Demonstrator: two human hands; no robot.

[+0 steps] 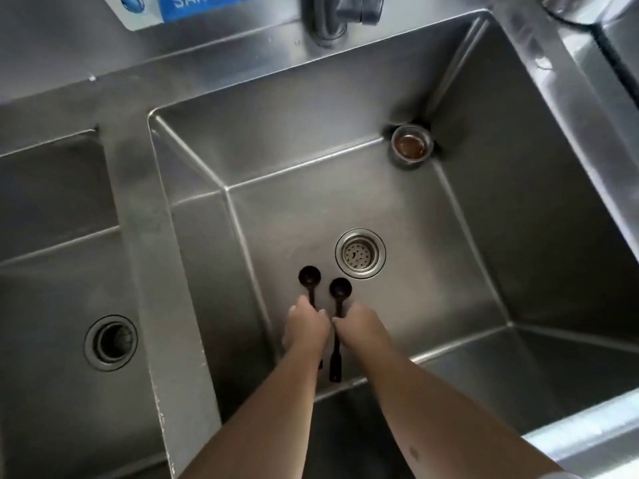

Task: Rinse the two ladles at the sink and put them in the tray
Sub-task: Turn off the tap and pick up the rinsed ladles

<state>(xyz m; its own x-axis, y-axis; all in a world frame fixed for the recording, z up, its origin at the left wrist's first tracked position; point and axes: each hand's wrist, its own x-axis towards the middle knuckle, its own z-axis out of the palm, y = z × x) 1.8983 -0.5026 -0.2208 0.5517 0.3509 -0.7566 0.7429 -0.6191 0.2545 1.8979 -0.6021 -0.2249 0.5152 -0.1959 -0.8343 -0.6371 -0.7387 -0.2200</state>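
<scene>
Two small black ladles lie side by side on the floor of the steel sink basin (pixel 449 257), bowls pointing away from me. My left hand (pixel 306 328) is closed around the handle of the left ladle (pixel 309 275), whose handle is mostly hidden under the hand. My right hand (pixel 359 326) grips the handle of the right ladle (pixel 340 288); its handle end shows between my wrists. No tray is in view.
The drain strainer (pixel 360 253) sits just right of the ladle bowls. A small metal cup (pixel 411 144) with brown liquid stands in the basin's far right corner. The faucet (pixel 332 15) rises at the back. A second basin (pixel 52 271) with its drain lies left.
</scene>
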